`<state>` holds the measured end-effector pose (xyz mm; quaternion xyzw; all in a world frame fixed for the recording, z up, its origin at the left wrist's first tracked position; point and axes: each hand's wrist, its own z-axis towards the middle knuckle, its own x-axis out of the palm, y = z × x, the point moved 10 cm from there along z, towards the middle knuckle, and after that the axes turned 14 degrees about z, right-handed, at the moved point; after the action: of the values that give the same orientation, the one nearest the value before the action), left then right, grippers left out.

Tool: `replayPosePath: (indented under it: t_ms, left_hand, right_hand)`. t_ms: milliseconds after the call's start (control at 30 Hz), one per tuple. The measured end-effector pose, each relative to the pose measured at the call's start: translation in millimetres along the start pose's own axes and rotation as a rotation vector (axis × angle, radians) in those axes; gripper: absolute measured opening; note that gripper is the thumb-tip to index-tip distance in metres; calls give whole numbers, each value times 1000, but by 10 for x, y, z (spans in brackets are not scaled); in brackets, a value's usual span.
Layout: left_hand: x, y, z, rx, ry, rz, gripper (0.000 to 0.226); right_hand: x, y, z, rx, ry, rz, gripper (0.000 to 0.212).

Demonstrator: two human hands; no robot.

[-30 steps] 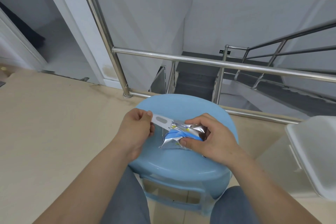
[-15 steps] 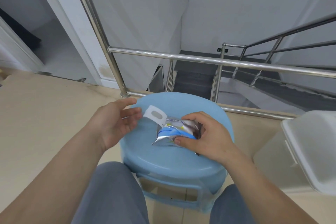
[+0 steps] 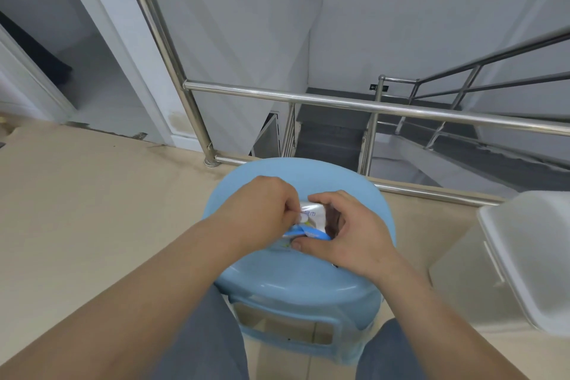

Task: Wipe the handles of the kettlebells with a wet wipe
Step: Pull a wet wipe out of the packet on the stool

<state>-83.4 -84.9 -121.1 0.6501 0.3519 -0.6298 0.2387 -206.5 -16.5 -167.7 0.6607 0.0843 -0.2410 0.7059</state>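
On the blue stool the wet wipe pack lies between both hands. Half a second ago the left hand was open and off the pack, whose flap stood up. Now the left grip is back, pinching at the opening on the pack's left end. The right grip curls round the pack's right side, thumb on the near edge and fingers over the far edge. A wipe is probably about to be drawn out. None shows free yet, and no kettlebells are in view.
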Motion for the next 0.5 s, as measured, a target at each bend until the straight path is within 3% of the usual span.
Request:
replayPosePath:
  t_ms: [267,400,500]
  left_hand:
    - [130,-117,45,3,208,100,14]
    - [181,-263,4,96,148,344,12]
    - [216,-262,-27,160,113,355,14]
  right_hand:
    - [36,11,-9,-40,4,38,75]
    - [19,44,-9,-53,1,61,65]
    - [20,63,-11,-51,8,54,65]
